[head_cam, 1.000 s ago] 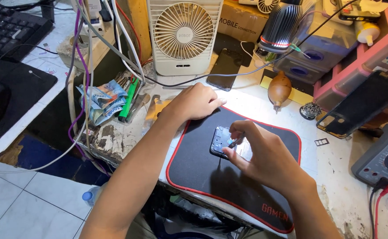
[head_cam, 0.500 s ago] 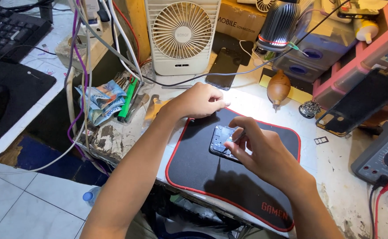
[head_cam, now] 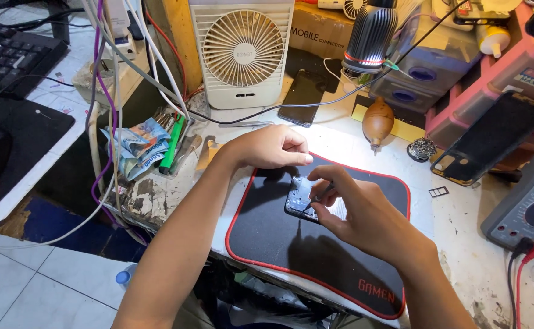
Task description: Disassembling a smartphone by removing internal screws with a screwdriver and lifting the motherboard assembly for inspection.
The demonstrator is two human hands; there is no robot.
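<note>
Head view: at frame centre an opened phone (head_cam: 303, 198) lies flat on the black mat (head_cam: 267, 237). The right hand (head_cam: 364, 213) pinches a thin tool (head_cam: 317, 198) tight, its tip on the phone. The left hand (head_cam: 273, 146), loosely curled and empty, rests at the mat's upper edge. The phone looks light, stiff and fragile (best held by its edges).

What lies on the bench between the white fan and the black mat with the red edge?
In the head view, a dark phone lies flat between the white fan and the black mat, with thin tweezers beside it.
</note>
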